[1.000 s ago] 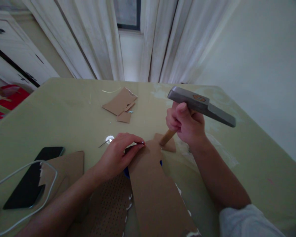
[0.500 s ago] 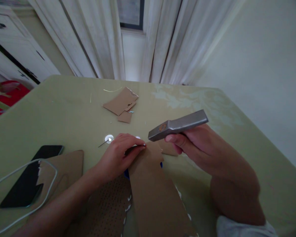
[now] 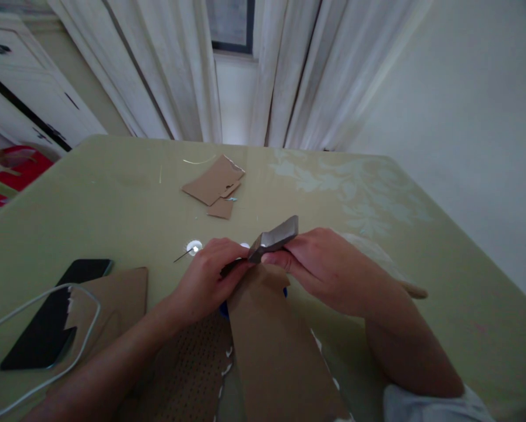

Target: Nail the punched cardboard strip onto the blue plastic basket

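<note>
My left hand (image 3: 210, 275) rests at the far end of a long cardboard strip (image 3: 276, 351). Its thumb and forefinger pinch a small nail, whose bright head is now covered by the hammer. The hammer (image 3: 274, 239) is gripped in my right hand (image 3: 328, 269), its metal head right at the left fingertips. Past my right wrist shows the end of its wooden handle. Beneath the strip, bits of a blue object (image 3: 224, 309) peek out. A cardboard piece full of small holes (image 3: 193, 363) lies left of the strip, partly under my left forearm.
A black phone (image 3: 38, 328) lies at the left, partly beneath a cardboard piece (image 3: 122, 299), with a white cable (image 3: 87, 293) looping over them. Cardboard scraps (image 3: 214, 181) lie farther back. A thin dark rod (image 3: 183, 255) is near a white glare spot. Curtains stand behind the table.
My right hand has brought the hammer left and down, from above the strip's right side to the left fingertips. My left hand keeps its pinch in the same place.
</note>
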{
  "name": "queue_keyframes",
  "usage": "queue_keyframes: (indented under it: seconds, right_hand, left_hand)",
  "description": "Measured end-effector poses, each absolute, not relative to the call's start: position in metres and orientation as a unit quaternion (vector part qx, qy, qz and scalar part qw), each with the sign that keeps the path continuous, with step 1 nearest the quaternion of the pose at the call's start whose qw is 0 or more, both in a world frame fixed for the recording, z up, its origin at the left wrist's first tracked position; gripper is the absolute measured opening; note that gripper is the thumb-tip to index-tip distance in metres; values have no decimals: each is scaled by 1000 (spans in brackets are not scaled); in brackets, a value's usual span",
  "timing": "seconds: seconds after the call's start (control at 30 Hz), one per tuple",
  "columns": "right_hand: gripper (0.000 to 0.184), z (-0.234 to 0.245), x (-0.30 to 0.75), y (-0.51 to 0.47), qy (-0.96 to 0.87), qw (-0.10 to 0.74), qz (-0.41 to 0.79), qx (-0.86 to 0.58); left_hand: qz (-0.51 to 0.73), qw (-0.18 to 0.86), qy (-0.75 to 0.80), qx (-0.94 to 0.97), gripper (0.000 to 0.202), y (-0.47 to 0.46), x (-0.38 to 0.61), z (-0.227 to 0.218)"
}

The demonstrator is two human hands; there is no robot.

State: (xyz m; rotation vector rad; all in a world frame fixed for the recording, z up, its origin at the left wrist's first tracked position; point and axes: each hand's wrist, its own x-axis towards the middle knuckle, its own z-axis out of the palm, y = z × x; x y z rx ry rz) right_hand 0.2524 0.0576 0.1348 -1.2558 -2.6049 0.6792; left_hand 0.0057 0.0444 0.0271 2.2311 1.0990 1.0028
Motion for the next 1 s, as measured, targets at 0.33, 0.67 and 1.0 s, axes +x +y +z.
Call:
queue_keyframes:
  seconds: [0.33,0.67,1.0]
  right_hand:
    - [39,132,252,55,-876,85,203,-430]
    - [43,130,252,54,-879,71,189,-432]
    - [45,128,250,49,-892,73,153,-418]
  left_hand:
    - [373,250,404,797,14,45,6,25]
    - [370,262,387,803,12,46,5,25]
    - [351,277,379,810,16,45,5,29]
